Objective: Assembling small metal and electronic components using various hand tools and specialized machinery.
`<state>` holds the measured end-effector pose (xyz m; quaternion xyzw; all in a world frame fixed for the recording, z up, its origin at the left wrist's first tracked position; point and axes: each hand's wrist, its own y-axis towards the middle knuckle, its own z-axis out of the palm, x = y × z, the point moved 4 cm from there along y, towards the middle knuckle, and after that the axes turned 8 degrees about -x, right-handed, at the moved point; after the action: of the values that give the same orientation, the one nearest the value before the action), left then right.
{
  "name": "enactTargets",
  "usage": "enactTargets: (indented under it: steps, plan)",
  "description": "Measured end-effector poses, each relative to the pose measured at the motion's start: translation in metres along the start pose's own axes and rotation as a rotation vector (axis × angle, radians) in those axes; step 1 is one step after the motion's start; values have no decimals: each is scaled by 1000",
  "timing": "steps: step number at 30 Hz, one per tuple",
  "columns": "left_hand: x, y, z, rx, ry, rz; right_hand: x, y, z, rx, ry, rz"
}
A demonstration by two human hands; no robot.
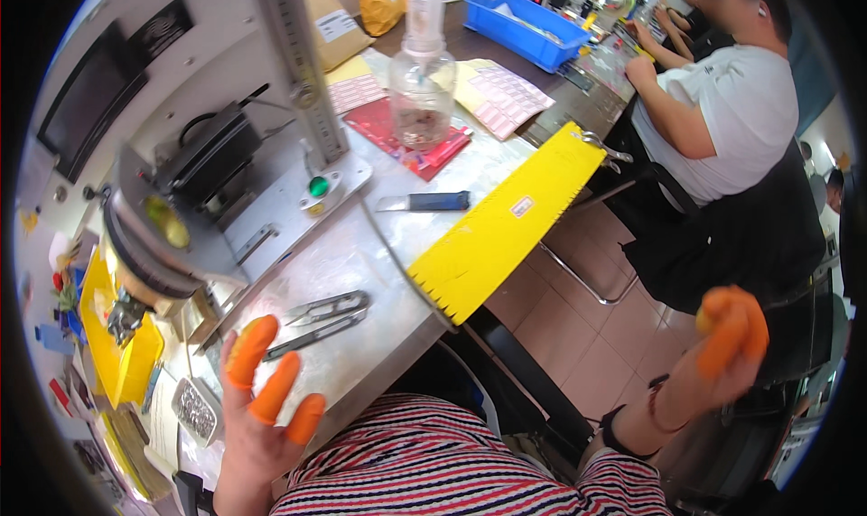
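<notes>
My left hand is raised at the near edge of the metal-topped table, orange finger cots on its spread fingers and nothing in it. Just beyond its fingertips lie thread snips and a slim dark grey tool. Out to the right, away from the table, my right hand is held up over the floor. Its orange-covered fingers curl inward, and what they hold, if anything, is hidden. A blade with a dark blue handle rests farther back on the table.
A bench machine with a green button stands left. A yellow board with toothed edges overhangs the table's right side. Behind are a clear bottle and blue tray. A bowl of small metal parts sits left; a co-worker sits right.
</notes>
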<state>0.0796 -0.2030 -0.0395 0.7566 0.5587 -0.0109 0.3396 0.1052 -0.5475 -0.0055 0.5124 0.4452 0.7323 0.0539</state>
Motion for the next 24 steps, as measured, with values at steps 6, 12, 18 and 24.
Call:
enactTargets:
  steps: [6,12,18,24]
  plan:
    - [31,-62,-71,-388,141,-109,108,-125,128,1052,509,-606]
    - [77,-124,-118,-639,334,-333,156,-243,178,1348,672,-678]
    - [100,-166,-125,-676,348,-574,199,-299,201,1499,610,-853]
    - [108,-164,-115,-646,211,-606,209,-324,216,1576,550,-876]
